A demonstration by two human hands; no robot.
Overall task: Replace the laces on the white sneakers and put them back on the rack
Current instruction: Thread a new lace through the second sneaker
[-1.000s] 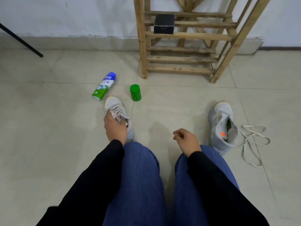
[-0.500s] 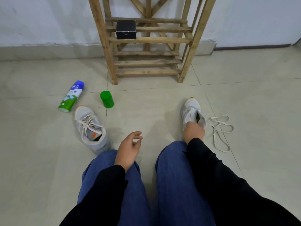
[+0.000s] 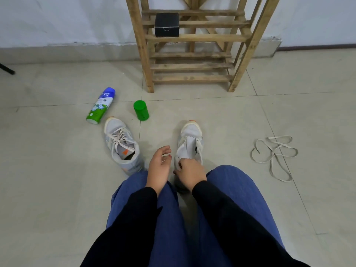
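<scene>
Two white sneakers stand on the tiled floor in front of my knees. The laced sneaker sits to the left, toe pointing away. The unlaced sneaker is at the middle, and my right hand grips its heel collar. My left hand hovers beside that shoe with relaxed, slightly curled fingers, holding nothing. A loose cream lace lies tangled on the floor to the right. The wooden rack stands against the wall ahead.
A black box sits on a rack shelf. A spray can lies on its side left of the laced sneaker, with its green cap upright nearby. A black tripod foot shows at far left.
My right hand has drawn the unlaced sneaker left, away from the loose lace, to between my knees. My left hand let go of the laced sneaker and moved toward the middle.
</scene>
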